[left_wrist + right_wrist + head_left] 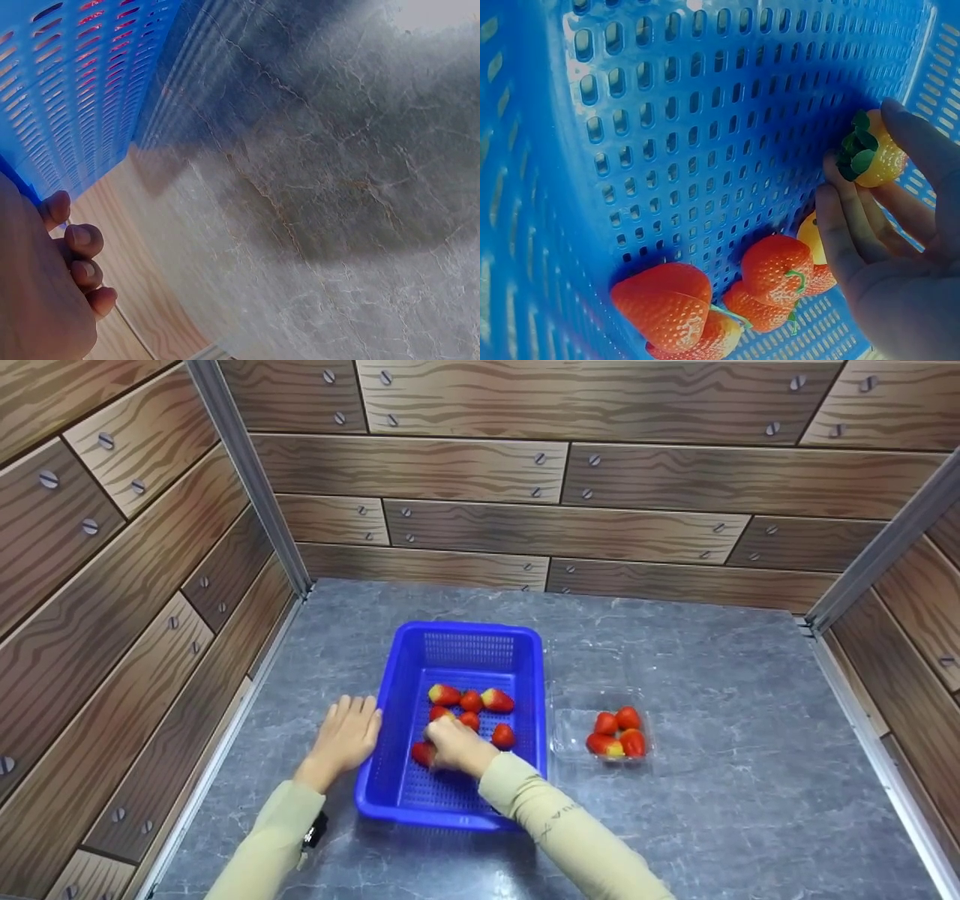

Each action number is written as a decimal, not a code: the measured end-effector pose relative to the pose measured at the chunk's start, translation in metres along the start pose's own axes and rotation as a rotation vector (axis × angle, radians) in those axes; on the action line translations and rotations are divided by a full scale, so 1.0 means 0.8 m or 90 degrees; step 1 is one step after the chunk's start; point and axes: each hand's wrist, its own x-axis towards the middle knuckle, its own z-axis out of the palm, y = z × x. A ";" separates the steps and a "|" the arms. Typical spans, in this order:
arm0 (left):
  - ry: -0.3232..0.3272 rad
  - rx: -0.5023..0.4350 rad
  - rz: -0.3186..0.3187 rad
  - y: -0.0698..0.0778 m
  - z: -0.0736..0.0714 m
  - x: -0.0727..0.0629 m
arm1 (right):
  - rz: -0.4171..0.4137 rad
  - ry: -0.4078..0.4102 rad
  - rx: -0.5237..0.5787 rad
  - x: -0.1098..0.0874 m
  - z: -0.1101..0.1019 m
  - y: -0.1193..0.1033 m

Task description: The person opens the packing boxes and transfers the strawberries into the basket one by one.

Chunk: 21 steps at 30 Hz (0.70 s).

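Observation:
A blue perforated plastic basket (pixel 465 817) stands on the grey tabletop with several red and yellow strawberries (pixel 497 700) inside. My right hand (pixel 459 746) reaches into it. In the right wrist view, its thumb and fingers are around the yellow, leafy end of one strawberry (pixel 881 157); the fruit's far side is hidden. Other strawberries (pixel 664 304) lie close to that hand on the basket floor. My left hand (pixel 349 733) lies against the left rim of the basket, its fingers relaxed. The left wrist view shows its fingertips beside the outer basket wall (pixel 82 90).
Right of the basket sits a clear plastic box (pixel 570 727) with its transparent lid (pixel 589 660) folded back. Several strawberries (pixel 628 718) are grouped at its right end. Wood-patterned walls (pixel 465 472) enclose the tabletop (pixel 735 735) at the back and both sides.

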 end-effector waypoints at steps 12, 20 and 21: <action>0.014 -0.003 0.005 0.002 0.000 0.000 | 0.053 -0.037 0.007 0.004 -0.032 -0.013; 0.011 -0.001 0.002 0.002 0.000 -0.001 | 0.037 -0.048 -0.017 0.002 -0.073 -0.016; 0.011 -0.001 0.002 0.002 0.000 -0.002 | 0.029 -0.042 -0.022 0.001 -0.078 -0.015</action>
